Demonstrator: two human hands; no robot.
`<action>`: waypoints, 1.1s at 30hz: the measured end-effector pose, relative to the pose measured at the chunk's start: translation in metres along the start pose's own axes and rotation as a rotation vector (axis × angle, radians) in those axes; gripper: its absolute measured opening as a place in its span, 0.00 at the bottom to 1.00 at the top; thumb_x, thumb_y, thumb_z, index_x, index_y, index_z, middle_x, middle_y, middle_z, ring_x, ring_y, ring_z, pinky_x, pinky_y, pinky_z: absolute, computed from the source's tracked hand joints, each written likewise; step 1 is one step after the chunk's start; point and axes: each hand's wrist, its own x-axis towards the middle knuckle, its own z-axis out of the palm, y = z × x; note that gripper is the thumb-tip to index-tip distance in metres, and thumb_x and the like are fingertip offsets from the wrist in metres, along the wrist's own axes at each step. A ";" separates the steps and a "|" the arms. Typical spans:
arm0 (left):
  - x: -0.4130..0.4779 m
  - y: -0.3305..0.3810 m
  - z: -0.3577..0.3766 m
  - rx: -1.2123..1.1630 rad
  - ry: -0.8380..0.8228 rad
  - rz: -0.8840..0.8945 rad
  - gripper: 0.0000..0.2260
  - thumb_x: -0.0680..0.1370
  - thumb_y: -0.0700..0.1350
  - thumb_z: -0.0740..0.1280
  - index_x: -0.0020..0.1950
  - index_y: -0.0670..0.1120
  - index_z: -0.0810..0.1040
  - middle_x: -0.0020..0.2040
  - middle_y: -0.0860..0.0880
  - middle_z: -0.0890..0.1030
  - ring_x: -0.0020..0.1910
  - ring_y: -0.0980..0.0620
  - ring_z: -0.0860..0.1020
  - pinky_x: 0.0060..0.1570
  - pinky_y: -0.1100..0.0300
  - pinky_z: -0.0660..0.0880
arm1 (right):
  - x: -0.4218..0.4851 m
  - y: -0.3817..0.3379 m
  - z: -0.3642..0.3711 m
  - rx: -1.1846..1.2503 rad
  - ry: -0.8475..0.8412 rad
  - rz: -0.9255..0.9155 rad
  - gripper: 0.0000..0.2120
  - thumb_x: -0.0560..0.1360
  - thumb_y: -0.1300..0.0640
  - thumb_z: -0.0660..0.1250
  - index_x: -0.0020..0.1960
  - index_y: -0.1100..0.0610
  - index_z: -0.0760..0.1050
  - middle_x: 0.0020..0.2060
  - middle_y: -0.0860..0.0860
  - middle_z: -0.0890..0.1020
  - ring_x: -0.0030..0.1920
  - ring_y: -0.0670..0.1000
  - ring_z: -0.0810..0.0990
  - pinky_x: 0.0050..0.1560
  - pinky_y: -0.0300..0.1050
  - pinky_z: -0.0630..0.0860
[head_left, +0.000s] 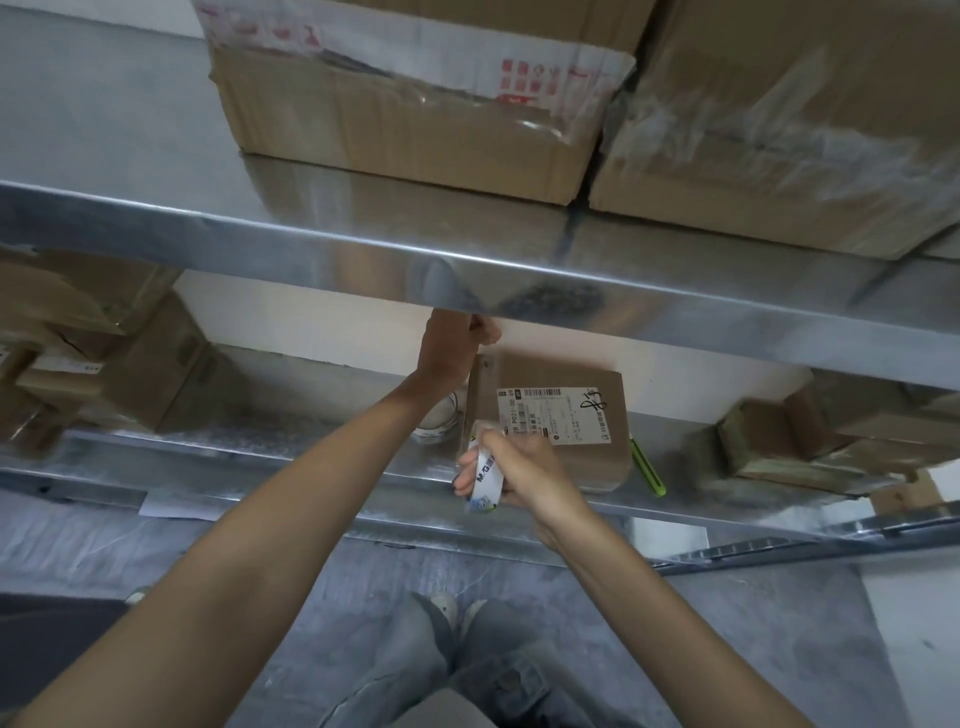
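Right hand (522, 470) grip clamped on tape roll (484, 480). Left hand (460, 338) at parcel (563, 415) far edge, grip half hidden by upper shelf (311, 244), cannot tell. Likely taping: keep strip taut, centred.

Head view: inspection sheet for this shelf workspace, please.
Surface: metal lower shelf, carrying the box.
Job's things: labelled box lies on the lower shelf; tape roll held in front of it.
Clutter: second tape roll left of the box; green cutter-like tool to its right; side cartons on the left, more on the right.
Grippers: right hand has its fingers round the tape roll; left hand is raised by the box's far corner, grasp hidden under the shelf lip.
Cables: nothing seen.
Surroundings: large cartons on the upper shelf; grey floor.
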 end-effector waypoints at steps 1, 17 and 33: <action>0.000 -0.002 0.000 -0.001 -0.012 0.013 0.09 0.72 0.36 0.69 0.33 0.45 0.78 0.36 0.50 0.83 0.36 0.60 0.79 0.43 0.64 0.75 | -0.001 0.001 -0.001 -0.008 -0.007 0.002 0.15 0.80 0.56 0.59 0.41 0.62 0.79 0.33 0.57 0.83 0.32 0.51 0.82 0.43 0.46 0.79; -0.006 -0.021 0.007 -0.072 -0.080 0.024 0.05 0.75 0.32 0.65 0.38 0.37 0.74 0.35 0.44 0.83 0.33 0.48 0.83 0.40 0.50 0.81 | -0.002 0.010 0.003 0.047 0.008 -0.005 0.22 0.80 0.53 0.60 0.44 0.73 0.78 0.24 0.54 0.81 0.24 0.49 0.80 0.26 0.32 0.73; -0.004 -0.020 0.008 -0.036 -0.040 0.062 0.05 0.72 0.32 0.65 0.37 0.38 0.78 0.32 0.53 0.82 0.35 0.53 0.83 0.43 0.49 0.81 | -0.007 0.015 0.006 0.074 0.111 -0.017 0.26 0.80 0.49 0.60 0.32 0.66 0.77 0.20 0.56 0.78 0.20 0.51 0.77 0.26 0.34 0.72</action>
